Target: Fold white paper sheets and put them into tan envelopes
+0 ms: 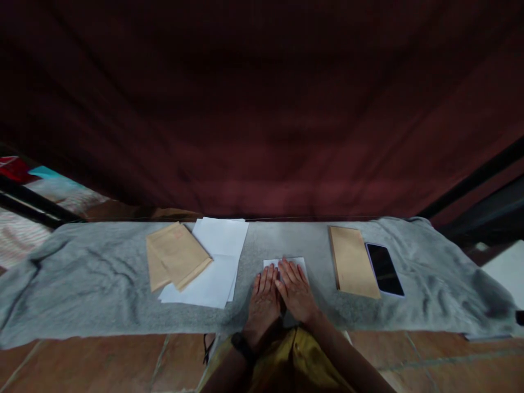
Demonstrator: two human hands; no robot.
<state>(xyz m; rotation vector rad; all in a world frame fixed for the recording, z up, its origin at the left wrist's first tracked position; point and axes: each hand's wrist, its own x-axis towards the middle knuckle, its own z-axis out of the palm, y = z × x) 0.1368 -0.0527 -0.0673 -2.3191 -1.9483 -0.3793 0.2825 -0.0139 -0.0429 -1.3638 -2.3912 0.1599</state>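
Note:
Both palms rest side by side on a small piece of white paper (302, 262), which looks folded and lies in front of me on a grey cloth. My left hand (265, 298) is flat, its fingers stretched forward over the paper's left part. Close beside it, my right hand (297, 292) lies flat too, fingers extended across the right part. Most of the paper is hidden beneath the hands; only its far edge and corners show.
Left of the hands, brown envelopes (179, 255) overlap white sheets (223, 256). To the right, a stack of brown envelopes (354, 262) lies against a phone (385, 269) with a dark screen. Grey cloth (102, 273) covers the narrow surface. A dark red curtain (262, 136) hangs behind it.

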